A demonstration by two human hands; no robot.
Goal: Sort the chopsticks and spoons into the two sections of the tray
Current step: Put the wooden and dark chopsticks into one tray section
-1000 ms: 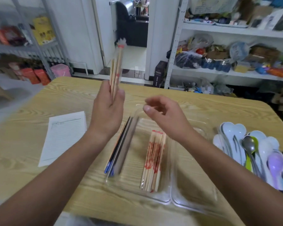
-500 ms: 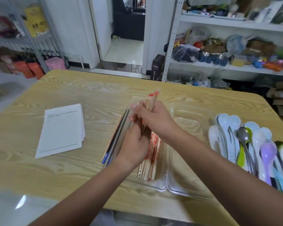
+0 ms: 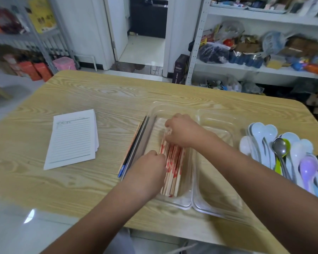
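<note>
While the spoons (image 3: 283,149) are lying on the surface (image 3: 99,180) right of the tray (image 3: 192,202), the left hand (image 3: 149,167) and right hand (image 3: 182,131) are gripping the chopsticks (image 3: 173,169) in its left section.

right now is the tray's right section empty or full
Empty: the right section shows only clear plastic, and the spoons lie outside it on the table to its right.

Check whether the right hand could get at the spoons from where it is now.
Probably yes. The right hand grips the chopsticks in the tray's left section, so it must let go first; the spoons lie uncovered on the table right of the tray, with only its low walls between.
</note>
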